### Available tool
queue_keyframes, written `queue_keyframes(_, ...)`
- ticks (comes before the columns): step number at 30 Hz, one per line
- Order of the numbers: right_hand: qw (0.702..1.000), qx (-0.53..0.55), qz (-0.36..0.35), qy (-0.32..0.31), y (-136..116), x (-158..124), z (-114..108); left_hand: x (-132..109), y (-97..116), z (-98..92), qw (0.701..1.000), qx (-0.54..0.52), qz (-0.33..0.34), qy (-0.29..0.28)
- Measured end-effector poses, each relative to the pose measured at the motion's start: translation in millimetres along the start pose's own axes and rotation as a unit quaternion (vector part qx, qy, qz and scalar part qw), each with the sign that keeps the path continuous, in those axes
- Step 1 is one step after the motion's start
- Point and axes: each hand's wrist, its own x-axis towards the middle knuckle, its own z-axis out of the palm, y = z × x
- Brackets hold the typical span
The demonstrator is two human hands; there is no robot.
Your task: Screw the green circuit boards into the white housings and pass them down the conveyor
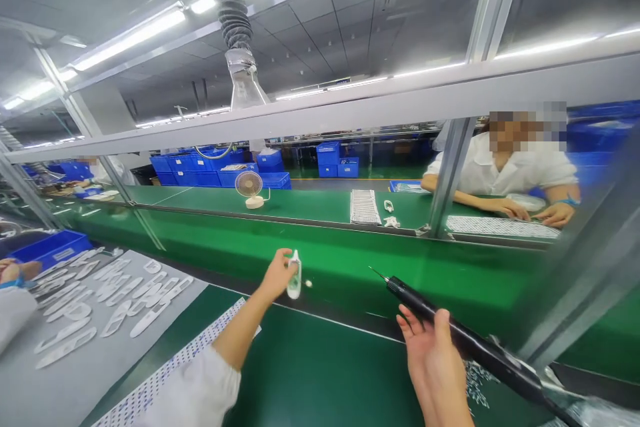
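Left hand grips small white plastic device; right hand holds slim black electric screwdriver, long axis diagonal, tip pointing toward device.

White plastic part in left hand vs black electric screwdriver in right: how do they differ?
The white plastic part is short and stubby, the black electric screwdriver long and slim. The part stands nearly upright in the left hand; the screwdriver slants across the right hand, its thin metal bit pointing toward the part. Both are held up, apart from each other.
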Motion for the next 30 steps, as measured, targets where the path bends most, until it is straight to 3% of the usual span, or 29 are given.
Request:
queue_keyframes(4,0.985,-0.107,-0.123,0.051,5.6,1.4,-7.2,-76.1,15.8,76.3,0.987,-0.142,0.004,-0.074)
queue_keyframes(7,0.956,-0.186,-0.197,0.113,6.1,1.4,-14.0,-119.2,27.2,100.1,0.982,-0.164,0.044,-0.083)
queue_keyframes(10,0.926,-0.206,-0.261,0.177,1.6,-2.2,-17.0,-133.3,34.5,94.8,0.987,-0.059,0.13,-0.072)
queue_keyframes(15,0.885,-0.238,-0.353,0.189,-6.1,-12.1,-12.1,-129.5,38.8,80.3,0.975,0.068,0.196,-0.073)
queue_keyframes(22,0.914,-0.178,-0.362,0.033,-18.8,-17.0,24.0,-125.3,35.0,79.7,0.943,-0.034,0.274,-0.185)
queue_keyframes(26,0.899,-0.201,-0.387,-0.028,-21.9,-28.7,45.6,-124.0,32.0,82.1,0.946,-0.035,0.263,-0.187)
queue_keyframes(30,0.903,-0.26,-0.339,-0.047,-14.1,-42.7,53.0,-124.2,32.0,83.5,0.949,-0.034,0.255,-0.183)
